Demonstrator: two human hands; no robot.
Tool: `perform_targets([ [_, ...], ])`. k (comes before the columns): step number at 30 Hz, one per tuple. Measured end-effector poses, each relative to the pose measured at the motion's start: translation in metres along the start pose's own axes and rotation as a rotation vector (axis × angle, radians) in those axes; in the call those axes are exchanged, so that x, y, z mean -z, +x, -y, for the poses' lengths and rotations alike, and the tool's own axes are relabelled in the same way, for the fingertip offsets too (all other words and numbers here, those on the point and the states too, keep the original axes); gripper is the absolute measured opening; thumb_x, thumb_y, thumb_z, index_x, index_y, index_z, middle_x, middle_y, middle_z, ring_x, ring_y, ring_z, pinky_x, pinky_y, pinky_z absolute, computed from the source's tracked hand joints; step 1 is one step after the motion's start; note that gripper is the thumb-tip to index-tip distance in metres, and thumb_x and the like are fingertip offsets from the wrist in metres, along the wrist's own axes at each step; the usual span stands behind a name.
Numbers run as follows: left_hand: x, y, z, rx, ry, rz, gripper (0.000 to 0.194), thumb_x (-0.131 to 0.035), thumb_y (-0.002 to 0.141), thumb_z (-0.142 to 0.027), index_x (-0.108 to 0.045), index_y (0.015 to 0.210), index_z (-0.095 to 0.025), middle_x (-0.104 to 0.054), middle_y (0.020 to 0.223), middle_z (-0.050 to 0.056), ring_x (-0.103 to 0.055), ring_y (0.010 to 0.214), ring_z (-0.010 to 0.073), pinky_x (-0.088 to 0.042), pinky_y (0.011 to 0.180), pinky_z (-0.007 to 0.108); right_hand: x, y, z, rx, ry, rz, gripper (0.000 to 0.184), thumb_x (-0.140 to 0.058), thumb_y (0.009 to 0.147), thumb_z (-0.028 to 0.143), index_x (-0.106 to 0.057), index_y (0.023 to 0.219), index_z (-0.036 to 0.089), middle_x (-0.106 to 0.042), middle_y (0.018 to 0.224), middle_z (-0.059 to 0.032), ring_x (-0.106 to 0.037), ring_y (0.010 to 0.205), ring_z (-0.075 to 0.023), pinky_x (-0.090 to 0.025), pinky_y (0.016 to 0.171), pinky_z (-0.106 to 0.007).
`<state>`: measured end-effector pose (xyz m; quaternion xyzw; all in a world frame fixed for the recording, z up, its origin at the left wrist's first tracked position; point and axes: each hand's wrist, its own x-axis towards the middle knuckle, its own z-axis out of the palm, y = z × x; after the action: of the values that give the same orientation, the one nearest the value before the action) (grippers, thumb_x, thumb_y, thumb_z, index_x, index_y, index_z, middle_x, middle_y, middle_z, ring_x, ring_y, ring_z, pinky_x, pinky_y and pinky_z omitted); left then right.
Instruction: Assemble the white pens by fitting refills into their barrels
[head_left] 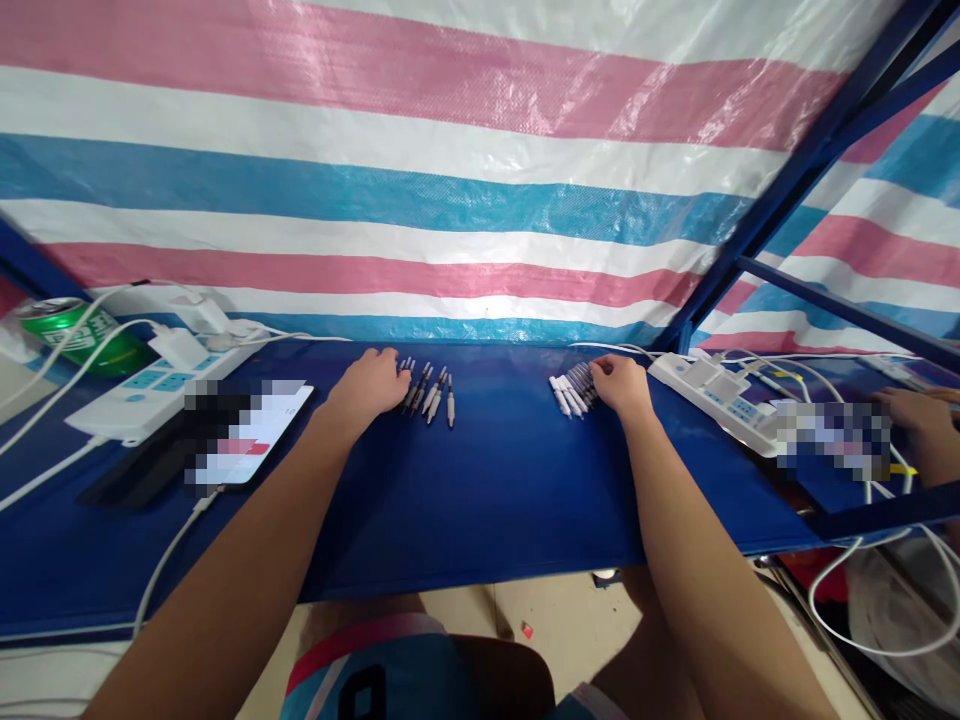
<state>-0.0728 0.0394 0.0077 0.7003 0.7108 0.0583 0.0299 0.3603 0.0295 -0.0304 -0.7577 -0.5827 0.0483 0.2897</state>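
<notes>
We have the left hand (373, 382) at the outer side of the left cluster of slim, pen-like pieces (438, 393), and the right hand (621, 384) at the outer side of the right cluster (568, 396). Both clusters lie on the blue tabletop (480, 490), well apart. Left pieces are dark with pale parts, slightly fanned; right ones are white in front and greyer near the fingers, packed closer.

Grip: left fingers are bent, thumb side toward the pieces, with little opening showing; we can't tell if they pinch one. Right fingertips are bunched nearly together at the cluster edge; we can't confirm a hold there either.

For good handling, we'd keep both touches light, since thin round pieces probably roll and a sideways push could disturb neighbours. We'd take one piece at a time by its barrel, lift before shifting sideways, and keep tips pointing one way. Steady wrists and low fingers should help. The tighter right cluster likely needs more careful separation.

Hard to make out: the fingers cover the outer pieces on both sides, so no reliable count. Contact points are too small to read. The phone (283, 428) screen is partly pixelated, as is a patch by the right power strip (739, 408). Another person's hand (924, 425) is cut off at the right edge.
</notes>
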Motion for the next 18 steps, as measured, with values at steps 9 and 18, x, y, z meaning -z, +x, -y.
perform_targets([
  [9,-0.003,-0.002,-0.005,-0.046,-0.027,0.001,0.045,-0.052,0.101,-0.049,-0.066,0.132,-0.019,-0.066,0.131,0.019,-0.069,0.116,0.0365,-0.053,0.104,0.045,0.005,-0.008,0.010,0.000,-0.158,0.035,0.023,-0.064,0.098,0.036,-0.080,0.095,0.019,-0.079,0.094,-0.0150,-0.074,0.096,-0.0324,-0.054,0.087,-0.040],
  [18,-0.005,-0.003,-0.008,-0.059,-0.048,0.000,0.043,-0.054,0.100,-0.052,-0.068,0.127,-0.021,-0.067,0.130,0.017,-0.070,0.115,0.0354,-0.052,0.102,0.043,0.008,-0.015,0.015,-0.085,-0.269,0.055,0.030,-0.064,0.098,0.044,-0.079,0.101,0.018,-0.076,0.105,-0.0212,-0.074,0.102,-0.0374,-0.056,0.089,-0.048],
])
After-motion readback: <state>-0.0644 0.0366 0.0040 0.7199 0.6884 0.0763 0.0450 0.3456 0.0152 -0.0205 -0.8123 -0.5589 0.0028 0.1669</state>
